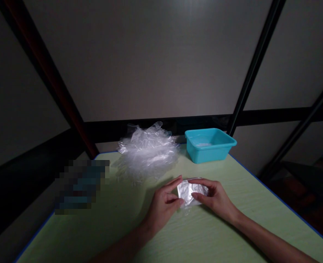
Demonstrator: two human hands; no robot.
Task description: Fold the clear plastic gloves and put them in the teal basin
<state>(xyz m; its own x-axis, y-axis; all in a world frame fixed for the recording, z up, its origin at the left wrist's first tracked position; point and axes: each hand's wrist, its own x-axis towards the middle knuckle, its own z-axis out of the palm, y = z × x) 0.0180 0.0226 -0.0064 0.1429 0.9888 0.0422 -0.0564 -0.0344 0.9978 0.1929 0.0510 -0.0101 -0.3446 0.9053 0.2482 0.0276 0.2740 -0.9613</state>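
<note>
Hands, left (164,204) and right (214,197), pinch folded clear plastic (190,191), its edges hard to trace.

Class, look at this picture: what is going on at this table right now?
A person sits at a pale green table and holds a small folded piece of clear plastic between both hands. The left hand pinches its left edge, and the right hand grips its right side, low over the tabletop. Behind them lies a loose pile of clear plastic gloves. A turquoise tub stands to the right of that pile, near the table's far edge.
</note>
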